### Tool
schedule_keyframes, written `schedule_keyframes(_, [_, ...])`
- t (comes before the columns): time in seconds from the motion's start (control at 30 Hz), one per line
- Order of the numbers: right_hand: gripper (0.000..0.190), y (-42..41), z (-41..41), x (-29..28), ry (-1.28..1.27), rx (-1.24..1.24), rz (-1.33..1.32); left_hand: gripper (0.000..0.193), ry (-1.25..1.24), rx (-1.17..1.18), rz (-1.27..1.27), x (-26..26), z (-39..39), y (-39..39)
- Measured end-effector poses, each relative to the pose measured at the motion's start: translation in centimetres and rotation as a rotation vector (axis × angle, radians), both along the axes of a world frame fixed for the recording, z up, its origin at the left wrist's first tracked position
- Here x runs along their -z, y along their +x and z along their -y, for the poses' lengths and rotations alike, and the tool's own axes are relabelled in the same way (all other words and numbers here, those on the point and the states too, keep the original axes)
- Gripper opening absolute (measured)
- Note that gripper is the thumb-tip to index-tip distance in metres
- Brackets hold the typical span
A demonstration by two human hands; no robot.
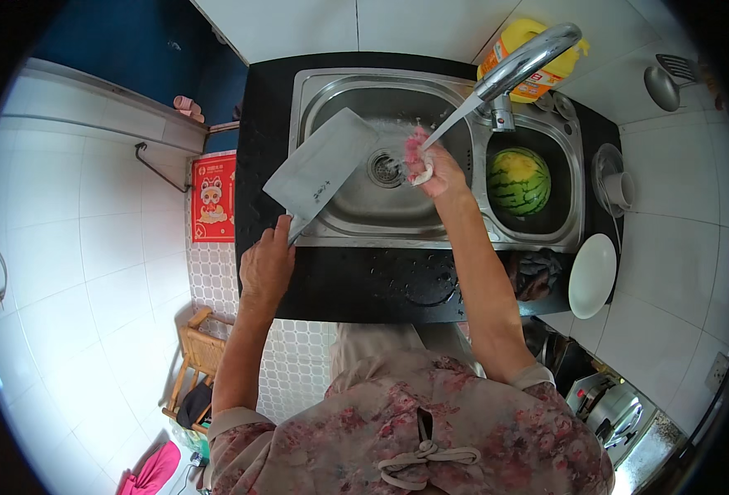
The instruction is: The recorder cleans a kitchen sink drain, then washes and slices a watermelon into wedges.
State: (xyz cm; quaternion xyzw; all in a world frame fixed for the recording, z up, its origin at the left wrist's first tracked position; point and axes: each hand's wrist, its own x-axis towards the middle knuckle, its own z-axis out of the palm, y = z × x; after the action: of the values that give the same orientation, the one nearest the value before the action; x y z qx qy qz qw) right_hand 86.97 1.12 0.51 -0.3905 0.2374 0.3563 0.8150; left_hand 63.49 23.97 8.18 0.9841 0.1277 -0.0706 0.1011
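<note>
My left hand (pixel 268 263) grips the handle of a broad cleaver (pixel 324 164), whose blade reaches over the left part of the steel double sink (pixel 333 235). In my right hand (pixel 443 172) is a pink and white scrubbing cloth (pixel 415 148), held over the large basin near the drain (pixel 385 168). Water pours onto it from the chrome faucet (pixel 525 59). A striped green watermelon (pixel 519 181) with a yellow patch sits in the small right basin.
A yellow detergent jug (pixel 519 43) stands behind the faucet. On the black counter at the right are a dark crumpled cloth (pixel 534 274), a white bowl (pixel 592 276) and a white cup (pixel 618 189). A ladle (pixel 662 88) hangs on the wall. A wooden chair (pixel 202 348) stands at lower left.
</note>
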Motion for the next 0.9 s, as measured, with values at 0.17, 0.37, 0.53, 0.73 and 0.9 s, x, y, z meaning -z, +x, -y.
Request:
schedule_keyframes(0.17, [0.01,0.6,0.2,0.5,-0.235,0.111,0.01,0.046,-0.061,-0.051,-0.058,-0.3,0.6,0.1])
schedule_keyframes(0.37, [0.026,0.0,1.6,-1.1,-0.309,0.205,0.058,0.046,-0.028,-0.037,-0.063,-0.4,0.8,-0.9])
schedule_keyframes(0.53, [0.03,0.2,5.5,-3.5,-0.445,0.179,0.307,0.046,-0.066,-0.035,-0.011,0.0,0.7,-1.7])
schedule_keyframes(0.73, [0.02,4.1,11.5,-4.8,-0.528,0.048,0.453,0.05,-0.09,-0.039,0.066,0.3,0.2,-3.3])
schedule_keyframes(0.9, [0.018,7.2,12.0,-6.2,-0.666,-0.106,0.463,0.054,-0.094,-0.057,0.094,0.9,0.1,-4.1])
